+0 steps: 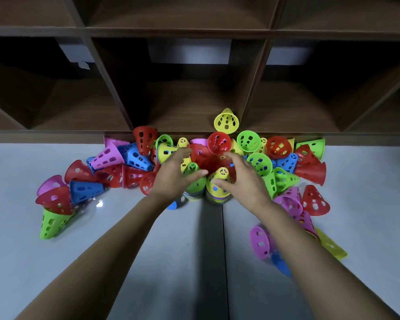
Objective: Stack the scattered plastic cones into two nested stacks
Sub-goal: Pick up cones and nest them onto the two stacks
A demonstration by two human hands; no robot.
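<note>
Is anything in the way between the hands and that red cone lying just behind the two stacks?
Only the stacks themselves. The green-topped stack and yellow-topped stack stand in front of the red cone, so the left hand and right hand reach over their tips. Nothing else visible blocks it.

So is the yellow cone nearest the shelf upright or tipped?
Tipped: the yellow cone lies on its side, wide mouth facing the viewer.

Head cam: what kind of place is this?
Probably an indoor playroom or storage corner: a dark wooden cubby shelf, a pale tiled floor, and colourful perforated plastic cones heaped against the shelf's base.
</note>
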